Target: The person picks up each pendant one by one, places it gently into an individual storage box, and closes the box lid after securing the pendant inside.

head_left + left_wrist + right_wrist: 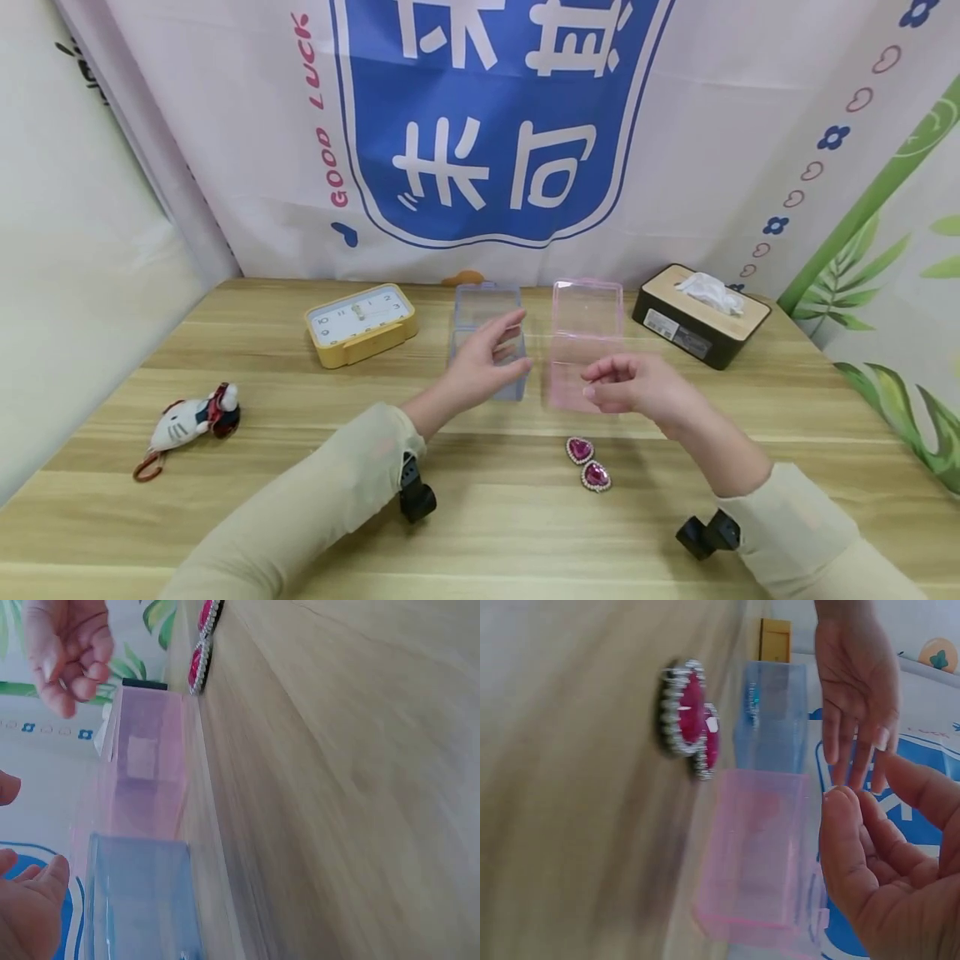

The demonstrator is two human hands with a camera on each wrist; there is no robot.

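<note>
My left hand (pixel 483 362) hovers over the clear blue plastic box (pixel 513 390), fingers extended and slightly spread, thumb apart, holding nothing. The blue box's lid is folded back, and a small blue sparkly piece (pixel 754 703) shows inside it in the right wrist view. Close above the front of the clear pink box (pixel 566 387), also with its lid back, is my right hand (pixel 637 387). Its fingers are loosely bent, with nothing visible between them. Two pink gems with silver beaded rims, one (pixel 580 450) touching the other (pixel 596 476), lie on the table in front of the pink box.
A yellow clock (pixel 362 323) stands at the back left, and a tissue box (pixel 701 315) at the back right. On the left lies a white plush keychain (pixel 191 421). A printed cloth (pixel 262 167) hangs behind the wooden table (pixel 495 533).
</note>
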